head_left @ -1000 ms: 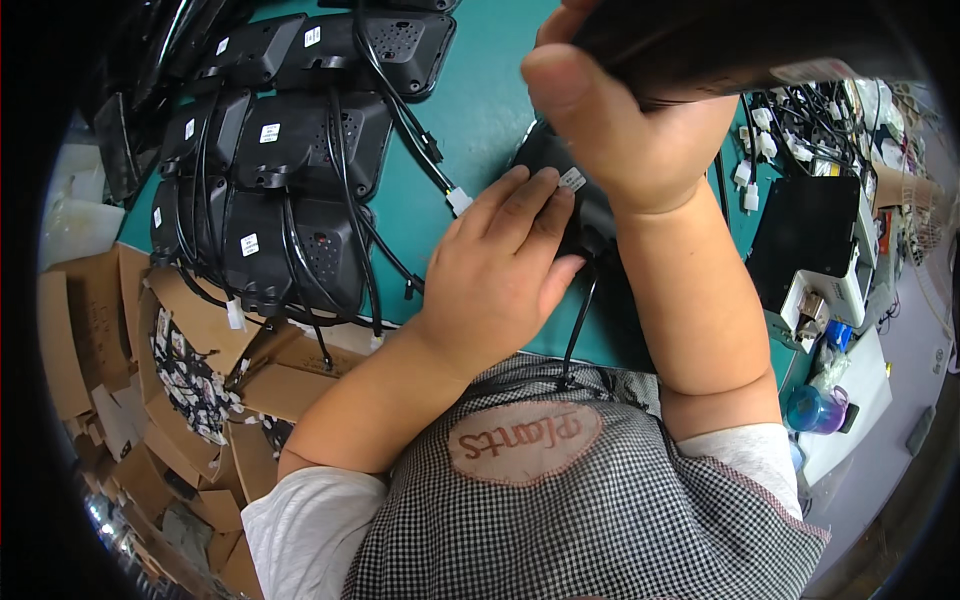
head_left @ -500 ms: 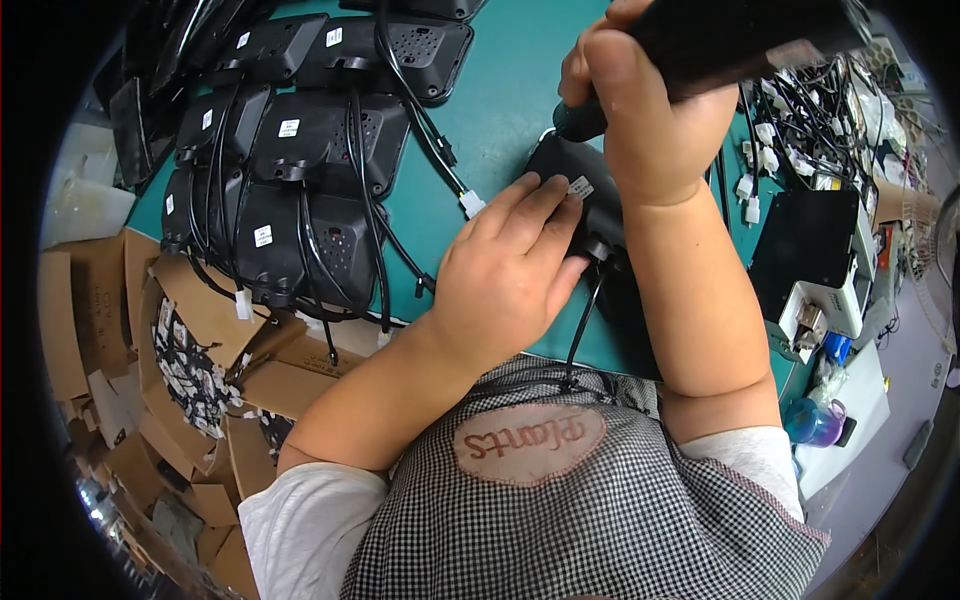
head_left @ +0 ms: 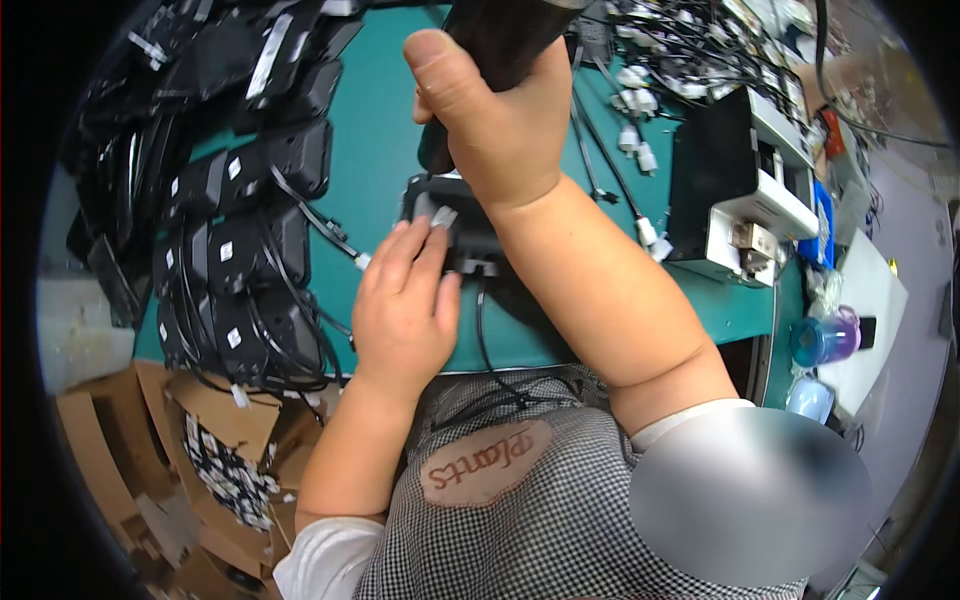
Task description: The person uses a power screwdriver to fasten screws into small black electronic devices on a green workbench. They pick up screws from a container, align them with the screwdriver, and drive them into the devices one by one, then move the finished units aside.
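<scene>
Gripped in my right hand (head_left: 505, 130) is a thick black handheld power tool (head_left: 500, 45), its narrow rounded end pointing down at the far edge of a black plastic housing (head_left: 478, 232). Whether its tip touches the housing cannot be seen. My left hand (head_left: 400, 325) lies over the housing's left part with fingers stretched out, a small white label beside the fingertips. From the housing's near side, by a small bracket, a black cable (head_left: 483, 335) runs toward my apron. A white plug (head_left: 362, 261) on another cable lies left of my left hand.
Rows of similar black housings (head_left: 232, 260) with cables cover the left of the green table (head_left: 370, 110). Right of my forearm stand a black-and-white machine (head_left: 735, 200) and bundled cables with white connectors (head_left: 640, 100). Cardboard boxes (head_left: 110, 430) stand at lower left.
The whole view has shifted. The power tool has turned more upright in my right hand, still above the far edge of the housing. My left hand remains on the housing.
</scene>
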